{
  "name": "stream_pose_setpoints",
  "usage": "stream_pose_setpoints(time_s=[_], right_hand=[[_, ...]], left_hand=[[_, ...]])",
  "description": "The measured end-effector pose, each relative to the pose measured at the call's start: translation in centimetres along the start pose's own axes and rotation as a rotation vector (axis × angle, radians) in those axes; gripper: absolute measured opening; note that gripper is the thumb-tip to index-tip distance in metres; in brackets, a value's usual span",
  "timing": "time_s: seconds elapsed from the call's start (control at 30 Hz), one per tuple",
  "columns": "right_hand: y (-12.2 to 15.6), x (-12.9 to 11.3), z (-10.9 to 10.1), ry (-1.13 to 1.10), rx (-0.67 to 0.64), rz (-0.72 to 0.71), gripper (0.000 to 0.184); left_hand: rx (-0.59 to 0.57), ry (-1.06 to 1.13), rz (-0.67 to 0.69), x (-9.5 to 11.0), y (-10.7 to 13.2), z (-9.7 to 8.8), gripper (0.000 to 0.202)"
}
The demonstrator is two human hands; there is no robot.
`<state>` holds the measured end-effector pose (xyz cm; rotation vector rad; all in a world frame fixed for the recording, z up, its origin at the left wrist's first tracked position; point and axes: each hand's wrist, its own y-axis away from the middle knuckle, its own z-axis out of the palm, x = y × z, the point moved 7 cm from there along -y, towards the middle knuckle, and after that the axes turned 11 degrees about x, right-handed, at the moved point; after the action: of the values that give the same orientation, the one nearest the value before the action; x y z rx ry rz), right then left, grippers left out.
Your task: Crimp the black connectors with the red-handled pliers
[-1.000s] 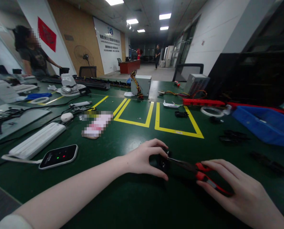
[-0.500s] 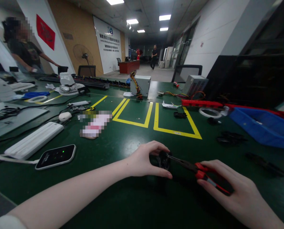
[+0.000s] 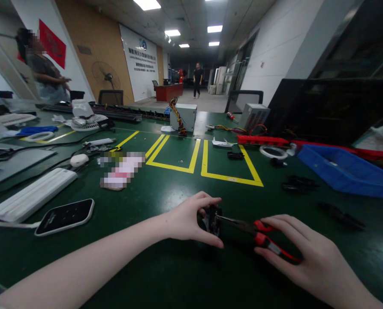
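My left hand (image 3: 188,219) is closed round a small black part (image 3: 212,220) that rests on the green table (image 3: 165,189) near its front edge. My right hand (image 3: 310,257) grips the red handles of a pair of long-nose pliers (image 3: 268,243). The pliers' dark jaws reach left and meet the black part between my left thumb and fingers. What the jaws pinch on the part is too small to make out.
A blue bin (image 3: 345,171), black parts (image 3: 297,183) and a red strip (image 3: 262,139) lie to the right. A white keyboard (image 3: 30,195), a black device (image 3: 65,216) and a mouse (image 3: 79,160) lie to the left. Yellow tape boxes (image 3: 204,165) and two grey power supplies (image 3: 185,116) sit farther back. One person stands far left, another down the hall.
The black part has been tipped up from lying flat and now stands on edge in my left fingers. Both hands and the pliers shifted slightly left as the view turned.
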<state>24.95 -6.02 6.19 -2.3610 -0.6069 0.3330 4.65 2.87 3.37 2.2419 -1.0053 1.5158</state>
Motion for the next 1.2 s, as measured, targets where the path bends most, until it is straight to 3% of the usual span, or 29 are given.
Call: stream_pose_setpoints(time_s=[0.13,0.3,0.53,0.87,1.2], right_hand=[[0.0,-0.3,0.0,0.015,-0.007,-0.043,0.039],[-0.2,-0.6,0.0,0.028,-0.002,-0.074,0.037],[0.1,-0.7,0.1,0.082,0.017,-0.114,0.051],[-0.2,-0.4,-0.6,0.17,0.097,-0.185,0.045],[-0.2,-0.3,-0.8,0.213,0.105,-0.259,0.052]], left_hand=[[-0.047,-0.12,0.051,-0.2,0.0,0.3,0.087],[-0.023,-0.151,0.096,0.7,0.0,0.4,0.078],[-0.003,-0.145,0.092,1.5,0.3,0.3,0.072],[-0.027,-0.14,0.096,1.8,0.4,0.2,0.075],[-0.031,-0.28,0.188,1.0,0.0,0.8,0.083]])
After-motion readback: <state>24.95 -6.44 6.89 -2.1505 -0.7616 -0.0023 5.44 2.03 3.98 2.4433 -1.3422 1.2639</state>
